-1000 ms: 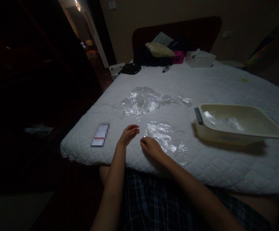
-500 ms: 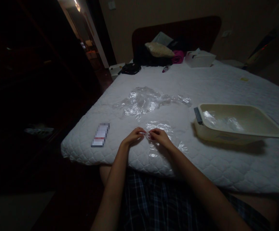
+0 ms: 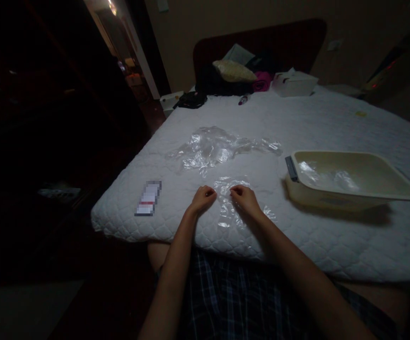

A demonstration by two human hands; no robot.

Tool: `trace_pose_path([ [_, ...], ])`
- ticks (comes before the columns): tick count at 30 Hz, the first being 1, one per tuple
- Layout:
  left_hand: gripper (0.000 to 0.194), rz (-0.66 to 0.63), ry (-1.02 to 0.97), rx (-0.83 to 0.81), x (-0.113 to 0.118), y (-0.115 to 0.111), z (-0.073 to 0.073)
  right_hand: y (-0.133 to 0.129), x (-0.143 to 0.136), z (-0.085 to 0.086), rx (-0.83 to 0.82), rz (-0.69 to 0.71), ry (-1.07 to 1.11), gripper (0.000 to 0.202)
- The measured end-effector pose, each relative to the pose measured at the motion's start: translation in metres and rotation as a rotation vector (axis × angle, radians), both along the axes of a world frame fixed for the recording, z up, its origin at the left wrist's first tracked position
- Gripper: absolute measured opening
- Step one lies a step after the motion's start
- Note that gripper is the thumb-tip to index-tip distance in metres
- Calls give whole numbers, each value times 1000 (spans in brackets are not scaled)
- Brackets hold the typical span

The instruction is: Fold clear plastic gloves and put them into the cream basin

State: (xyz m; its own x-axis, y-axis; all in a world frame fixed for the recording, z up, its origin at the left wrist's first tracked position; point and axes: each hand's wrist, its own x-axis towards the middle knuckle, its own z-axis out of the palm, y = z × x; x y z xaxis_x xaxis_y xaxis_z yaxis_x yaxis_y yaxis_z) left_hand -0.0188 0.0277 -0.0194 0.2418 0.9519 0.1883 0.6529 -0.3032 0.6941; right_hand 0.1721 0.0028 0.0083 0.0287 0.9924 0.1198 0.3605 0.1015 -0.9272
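A clear plastic bag (image 3: 225,218) lies flat and shiny near the front of the bed, under and between my hands. My left hand (image 3: 203,199) is closed in a pinch at its upper left edge. A short way to the right, my right hand (image 3: 246,200) pinches too, over the upper part of the same plastic. The fingertips seem to grip the film, though the thin edge is hard to see in this dim light. Beyond both hands spreads a pile of crumpled clear plastic bags (image 3: 210,147).
On the right stands a cream plastic tub (image 3: 353,200) with clear plastic inside. A blurred-out phone-like object (image 3: 148,198) lies left on the quilted white bed cover (image 3: 120,208). A white box (image 3: 295,85), a beige pillow (image 3: 235,71) and dark cloth sit by the headboard.
My hands, close together over the plastic before, have moved apart, the right one shifting to the right. Their fingers are curled more tightly now. The view has tilted slightly.
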Motion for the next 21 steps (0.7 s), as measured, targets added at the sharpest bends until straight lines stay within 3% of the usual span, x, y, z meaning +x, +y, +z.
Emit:
trace_pose_path([
  [9,15,102,178,88,13,-9,9,-7,7,3,123,-56,-592,27],
  [14,13,118,181,165,16,-14,9,-10,6,3,182,77,-855,22],
  [17,14,143,183,168,17,-15,8,-9,6,1,176,125,-890,20],
  [21,18,185,114,129,16,-12,6,-6,12,0,200,146,-757,21],
])
